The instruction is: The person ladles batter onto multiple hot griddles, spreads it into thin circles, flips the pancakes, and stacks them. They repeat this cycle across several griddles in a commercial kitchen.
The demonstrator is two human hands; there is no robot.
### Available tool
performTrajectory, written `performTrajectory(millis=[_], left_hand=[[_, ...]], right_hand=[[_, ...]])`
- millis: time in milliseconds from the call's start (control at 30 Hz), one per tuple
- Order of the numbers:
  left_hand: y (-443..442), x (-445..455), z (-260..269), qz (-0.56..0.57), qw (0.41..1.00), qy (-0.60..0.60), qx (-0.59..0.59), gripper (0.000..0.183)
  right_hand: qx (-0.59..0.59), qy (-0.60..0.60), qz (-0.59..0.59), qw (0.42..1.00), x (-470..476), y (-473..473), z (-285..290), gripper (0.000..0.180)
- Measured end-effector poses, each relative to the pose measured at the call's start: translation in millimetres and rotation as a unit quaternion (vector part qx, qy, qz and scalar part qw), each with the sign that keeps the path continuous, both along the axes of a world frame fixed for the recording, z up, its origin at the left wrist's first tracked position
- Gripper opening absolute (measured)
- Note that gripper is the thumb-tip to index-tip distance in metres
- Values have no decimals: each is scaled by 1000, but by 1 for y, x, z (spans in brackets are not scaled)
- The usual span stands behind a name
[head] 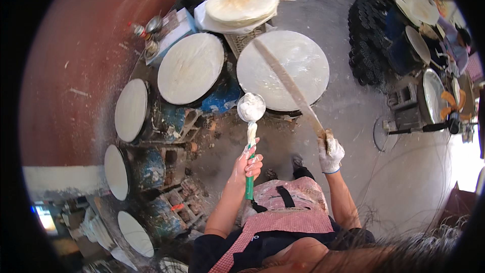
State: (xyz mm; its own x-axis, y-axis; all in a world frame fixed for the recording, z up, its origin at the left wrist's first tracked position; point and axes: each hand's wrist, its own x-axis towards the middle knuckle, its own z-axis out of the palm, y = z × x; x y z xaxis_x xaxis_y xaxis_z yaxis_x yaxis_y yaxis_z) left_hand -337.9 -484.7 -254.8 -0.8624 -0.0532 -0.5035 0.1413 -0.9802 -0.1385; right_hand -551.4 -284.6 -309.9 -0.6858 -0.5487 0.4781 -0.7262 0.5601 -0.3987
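Observation:
My bare left hand (250,165) grips the green handle of a ladle (249,182), whose round bowl is heaped with white batter or dough (252,107). White smears cover the ladle's neck and my fingers. In a white work glove, my right hand (331,153) holds a long flat blade (290,83) by its near end. The blade slants up and left over a large round griddle (303,57); whether it touches the surface I cannot tell. The ladle's bowl is just in front of that griddle's lower left edge.
Several more round griddles (191,69) on blue drums (219,94) curve along my left. A stack of thin round flatbreads (242,2) lies beyond. Concrete blocks (178,163) sit by the drums. To the right are a pedestal fan (452,110), stacked black coal briquettes (365,41) and another person (456,45).

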Motion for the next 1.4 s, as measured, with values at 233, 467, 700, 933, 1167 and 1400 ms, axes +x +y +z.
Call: performTrajectory(millis=[233,467,700,933,1167,1400], left_hand=[[4,25,4,54,997,13,-50,34],[52,93,-19,181,979,-75,-59,20],[69,168,-36,309,950,-42,17,14],[91,243,-45,399,914,-74,1,23],[137,270,-19,578,800,-158,15,43],[230,237,-23,731,661,-105,132,46]], right_hand=[[-65,-240,81,965,-31,-24,-40,26],[49,-335,184,923,-48,-98,-82,24],[-9,-265,333,905,-7,-224,-27,28],[49,-514,413,750,101,-285,-44,26],[232,-310,642,662,242,-336,-60,25],[254,-38,826,501,428,-323,-24,33]])
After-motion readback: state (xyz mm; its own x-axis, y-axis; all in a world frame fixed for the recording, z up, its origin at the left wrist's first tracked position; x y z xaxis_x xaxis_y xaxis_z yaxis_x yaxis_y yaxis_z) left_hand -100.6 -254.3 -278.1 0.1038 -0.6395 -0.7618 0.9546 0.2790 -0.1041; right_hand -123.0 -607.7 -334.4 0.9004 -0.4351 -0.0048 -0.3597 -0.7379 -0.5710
